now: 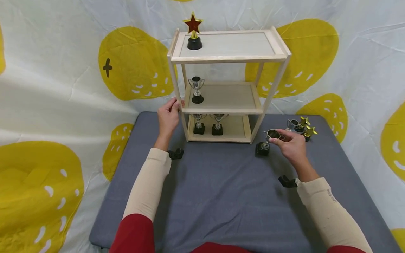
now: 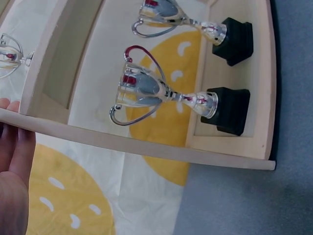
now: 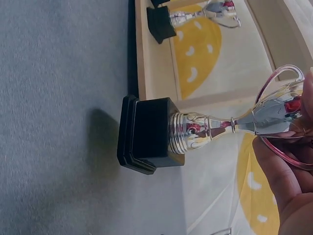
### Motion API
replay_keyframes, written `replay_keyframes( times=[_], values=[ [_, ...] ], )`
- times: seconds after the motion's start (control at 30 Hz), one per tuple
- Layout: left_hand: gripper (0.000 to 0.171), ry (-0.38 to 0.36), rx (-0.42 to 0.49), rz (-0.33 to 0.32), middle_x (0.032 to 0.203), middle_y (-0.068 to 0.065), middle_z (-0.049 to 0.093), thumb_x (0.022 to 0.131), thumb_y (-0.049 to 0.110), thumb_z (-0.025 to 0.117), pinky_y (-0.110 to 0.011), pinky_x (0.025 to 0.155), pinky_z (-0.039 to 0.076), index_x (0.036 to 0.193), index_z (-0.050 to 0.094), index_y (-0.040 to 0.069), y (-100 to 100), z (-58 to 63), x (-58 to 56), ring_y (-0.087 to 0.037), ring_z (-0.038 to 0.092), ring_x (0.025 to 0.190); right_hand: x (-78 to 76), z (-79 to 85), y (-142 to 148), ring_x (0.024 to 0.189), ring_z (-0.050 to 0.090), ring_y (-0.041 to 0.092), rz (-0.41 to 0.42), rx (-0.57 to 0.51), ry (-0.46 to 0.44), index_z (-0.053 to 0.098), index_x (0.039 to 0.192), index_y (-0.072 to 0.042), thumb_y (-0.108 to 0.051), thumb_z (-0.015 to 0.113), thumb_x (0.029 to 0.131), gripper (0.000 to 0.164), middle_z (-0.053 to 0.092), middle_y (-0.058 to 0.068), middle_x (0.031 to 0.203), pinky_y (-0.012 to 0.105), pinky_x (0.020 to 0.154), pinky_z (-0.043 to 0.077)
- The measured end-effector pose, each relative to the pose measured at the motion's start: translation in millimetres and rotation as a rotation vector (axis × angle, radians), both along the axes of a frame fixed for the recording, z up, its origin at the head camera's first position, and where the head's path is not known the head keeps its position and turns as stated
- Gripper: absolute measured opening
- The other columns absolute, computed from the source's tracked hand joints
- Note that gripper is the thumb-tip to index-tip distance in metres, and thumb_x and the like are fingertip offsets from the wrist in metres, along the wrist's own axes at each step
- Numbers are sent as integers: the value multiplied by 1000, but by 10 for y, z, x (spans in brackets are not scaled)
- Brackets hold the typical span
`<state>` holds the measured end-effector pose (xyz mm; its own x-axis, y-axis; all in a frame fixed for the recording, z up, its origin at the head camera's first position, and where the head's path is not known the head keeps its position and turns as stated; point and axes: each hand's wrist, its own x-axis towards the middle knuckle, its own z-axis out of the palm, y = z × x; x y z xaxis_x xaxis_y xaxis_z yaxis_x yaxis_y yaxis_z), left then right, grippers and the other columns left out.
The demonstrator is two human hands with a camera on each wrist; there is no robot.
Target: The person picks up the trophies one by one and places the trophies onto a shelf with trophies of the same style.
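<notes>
My right hand pinches a silver trophy cup by its bowl and one handle. The cup is nearly upright, to the right of a small wooden shelf; its black base seems slightly above the grey cloth. My left hand grips the shelf's left front post at middle-board height, fingertips passing behind the post in the left wrist view. On the bottom board stand two silver cups, side by side. Another silver cup occupies the middle board's left end, and a star trophy the top board's left end.
Behind my right hand, two gold star trophies and a silver cup are grouped on the grey-covered table. A white curtain with yellow shapes hangs close behind the shelf and along both sides.
</notes>
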<state>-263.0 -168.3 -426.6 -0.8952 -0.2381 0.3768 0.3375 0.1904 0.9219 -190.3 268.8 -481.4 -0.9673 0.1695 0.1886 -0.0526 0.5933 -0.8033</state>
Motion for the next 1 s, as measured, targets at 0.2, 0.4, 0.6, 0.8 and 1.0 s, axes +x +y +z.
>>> replay_keyframes(
  times=[0.2,0.4,0.6,0.8,1.0],
  values=[
    [32,16,-5,7,116,-24,77,106,16,60,-45,100,60,129,72,0,7,10,-3,-33,72,112,-7,-3,-69,66,58,-10,33,11,15,78,122,-4,-21,91,83,45,58,-36,71,17,54,45],
    [31,33,-13,9,113,-24,77,106,15,59,-40,96,61,129,72,-3,8,25,-4,-30,73,109,0,41,-150,66,58,-4,45,28,-16,77,124,-6,-25,90,84,46,63,-26,72,23,53,44],
    [31,22,1,-2,115,-24,77,106,15,59,-41,98,61,129,72,-1,3,29,-6,-30,72,111,-7,65,-276,65,58,-2,67,8,-9,77,123,-6,-22,90,84,45,71,-7,76,24,51,44],
    [33,-23,0,4,121,-23,76,106,17,60,-48,101,60,134,70,2,-6,22,-12,-34,72,118,-27,65,-377,70,61,0,86,5,-17,76,126,-6,-22,88,86,45,75,1,82,23,54,46],
    [34,-32,-21,23,124,-22,75,105,17,61,-51,100,60,135,70,3,-10,12,-23,-35,72,118,-52,74,-466,70,62,-2,105,-19,-45,75,129,-7,-24,87,87,47,78,10,90,24,56,48]
  ],
)
